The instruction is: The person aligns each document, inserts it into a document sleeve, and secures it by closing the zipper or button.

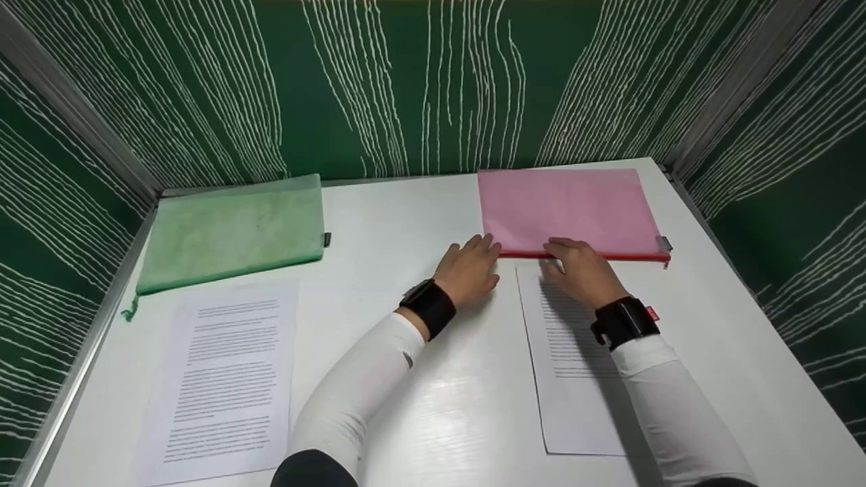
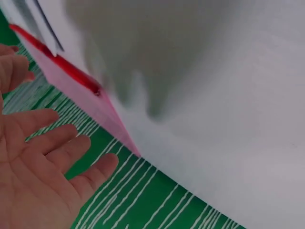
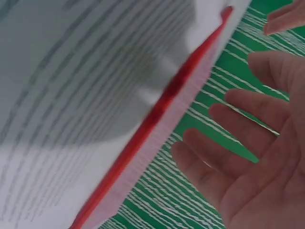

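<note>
A pink zip pouch (image 1: 565,210) with a red zipper edge lies at the back right of the white table. My left hand (image 1: 468,270) is at the pouch's near left corner, fingers extended. Over the red zipper (image 2: 71,69), near its middle, is my right hand (image 1: 585,274), its fingers loosely spread. Both palms face down, and neither hand grips anything in the wrist views. Beneath my right hand and forearm lies a printed sheet (image 1: 575,412), partly hidden and shaded by them.
A green zip pouch (image 1: 233,230) lies at the back left, its zipper cord hanging at the near left corner. In front of it is another printed sheet (image 1: 223,385). Green panels with white lines (image 1: 467,88) enclose the table at the back and sides.
</note>
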Motion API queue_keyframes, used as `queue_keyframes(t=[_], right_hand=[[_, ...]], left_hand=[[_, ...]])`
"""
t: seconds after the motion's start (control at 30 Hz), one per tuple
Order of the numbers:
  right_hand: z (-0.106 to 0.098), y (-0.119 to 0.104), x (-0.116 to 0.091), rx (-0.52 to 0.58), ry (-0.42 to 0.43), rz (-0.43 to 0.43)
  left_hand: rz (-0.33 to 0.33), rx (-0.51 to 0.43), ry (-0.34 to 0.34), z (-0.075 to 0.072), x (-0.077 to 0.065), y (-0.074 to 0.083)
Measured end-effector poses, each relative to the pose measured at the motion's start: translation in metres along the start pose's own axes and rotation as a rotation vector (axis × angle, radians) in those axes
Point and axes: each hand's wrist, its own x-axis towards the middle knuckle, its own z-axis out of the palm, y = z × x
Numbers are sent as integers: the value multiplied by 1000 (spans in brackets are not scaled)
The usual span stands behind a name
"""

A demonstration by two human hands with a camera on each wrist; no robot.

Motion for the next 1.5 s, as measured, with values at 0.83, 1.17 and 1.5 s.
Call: queue_keyframes(t=[0.83, 1.17, 1.5], right_hand=[[11, 37, 16, -235, 80, 115], [13, 40, 22, -191, 151, 50], [-8, 12, 30, -7, 359, -46]], left_hand=[[-20, 234, 35, 24, 45, 19], [8, 208, 71, 29, 40, 10], [19, 63, 184, 19, 9, 4]])
